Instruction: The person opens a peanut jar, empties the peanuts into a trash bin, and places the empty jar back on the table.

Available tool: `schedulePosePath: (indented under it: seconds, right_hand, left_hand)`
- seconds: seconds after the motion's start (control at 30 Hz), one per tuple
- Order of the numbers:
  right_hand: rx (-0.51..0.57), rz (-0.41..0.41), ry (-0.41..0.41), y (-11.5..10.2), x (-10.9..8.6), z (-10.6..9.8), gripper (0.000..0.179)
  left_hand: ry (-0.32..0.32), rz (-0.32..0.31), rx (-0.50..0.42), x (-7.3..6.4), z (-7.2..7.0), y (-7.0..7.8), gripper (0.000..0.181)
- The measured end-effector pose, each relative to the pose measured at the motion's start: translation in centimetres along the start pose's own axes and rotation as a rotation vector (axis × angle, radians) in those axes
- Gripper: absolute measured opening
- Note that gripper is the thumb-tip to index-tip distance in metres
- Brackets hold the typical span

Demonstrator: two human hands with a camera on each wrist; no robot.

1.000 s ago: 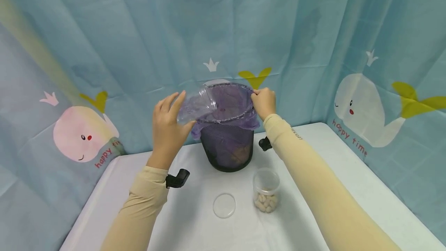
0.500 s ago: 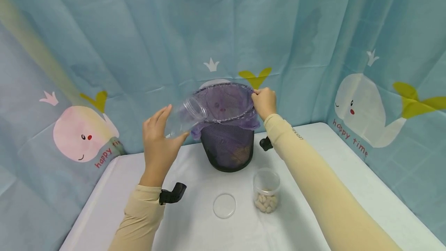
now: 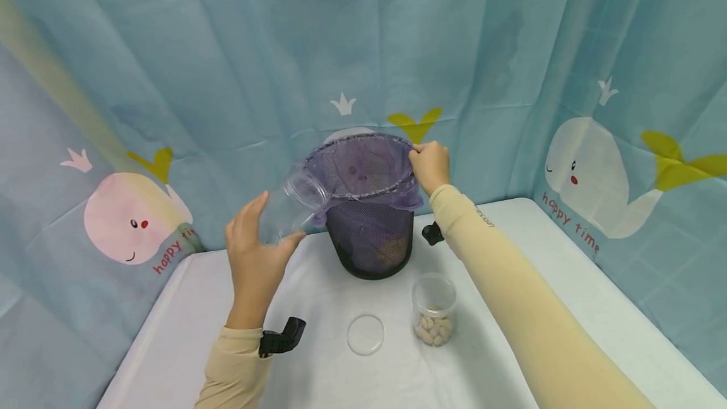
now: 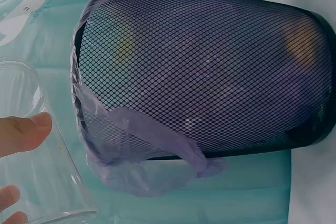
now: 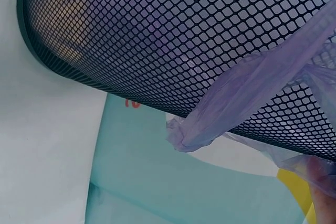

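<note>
My left hand (image 3: 255, 264) grips a clear plastic jar (image 3: 289, 204) by its sides, tilted with its mouth toward the bin. No contents show inside the jar (image 4: 42, 166) in the left wrist view. A black mesh wastebasket (image 3: 369, 238) stands at the back of the table, lined with a purple plastic bag (image 3: 363, 163) folded over its rim. At the rim's right side, my right hand (image 3: 430, 166) pinches the bag and edge. Something orange-brown shows through the mesh near the bottom. In the right wrist view only a bit of the right hand (image 5: 323, 187) appears, partly behind the bag.
A second clear jar (image 3: 434, 311) with pale nuts in its lower part stands open in front of the wastebasket. Left of it, a round clear lid (image 3: 366, 334) lies on the white table (image 3: 318, 371). A blue printed curtain (image 3: 255, 81) hangs close behind.
My left hand has drawn the jar back from over the wastebasket, left and down, and the jar's mouth now points more upward. The right hand stays at the rim.
</note>
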State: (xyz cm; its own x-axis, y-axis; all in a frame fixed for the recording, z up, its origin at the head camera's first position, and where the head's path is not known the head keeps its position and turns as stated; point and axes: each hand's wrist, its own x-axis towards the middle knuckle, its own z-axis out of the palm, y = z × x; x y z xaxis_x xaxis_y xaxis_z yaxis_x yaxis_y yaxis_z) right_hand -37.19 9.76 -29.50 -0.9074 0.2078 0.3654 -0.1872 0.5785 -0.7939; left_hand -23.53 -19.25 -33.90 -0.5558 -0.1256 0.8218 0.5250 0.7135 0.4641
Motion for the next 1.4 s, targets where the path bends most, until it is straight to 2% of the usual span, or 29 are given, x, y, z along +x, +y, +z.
schedulePosePath:
  seconds: [0.23,0.4,0.67,0.97,1.2,1.4]
  right_hand:
    - [-0.004,0.006,0.0,-0.2,0.0,0.0,0.029]
    - [-0.009,0.001,-0.005,-0.2,0.0,0.0,0.03]
    - [0.003,-0.005,-0.017,0.0,-0.1,0.1,0.03]
    - [0.0,-0.016,-0.019,-0.2,-0.1,-0.1,0.031]
    - [-0.002,-0.017,-0.017,0.1,0.0,-0.1,0.031]
    - [-0.007,-0.017,-0.02,0.1,-0.1,-0.2,0.031]
  left_hand:
    - [0.002,-0.117,-0.013,-1.8,-0.5,-0.1,0.087]
    - [0.021,-0.153,-0.002,-3.2,-0.8,-0.4,0.086]
    - [0.0,-0.322,0.006,-5.2,-1.6,-0.7,0.086]
    - [-0.036,-0.455,0.028,-6.7,-2.2,-0.9,0.086]
    - [-0.053,-0.526,0.053,-8.4,-2.2,-1.2,0.09]
    - [-0.051,-0.604,0.026,-9.4,-2.2,-1.2,0.091]
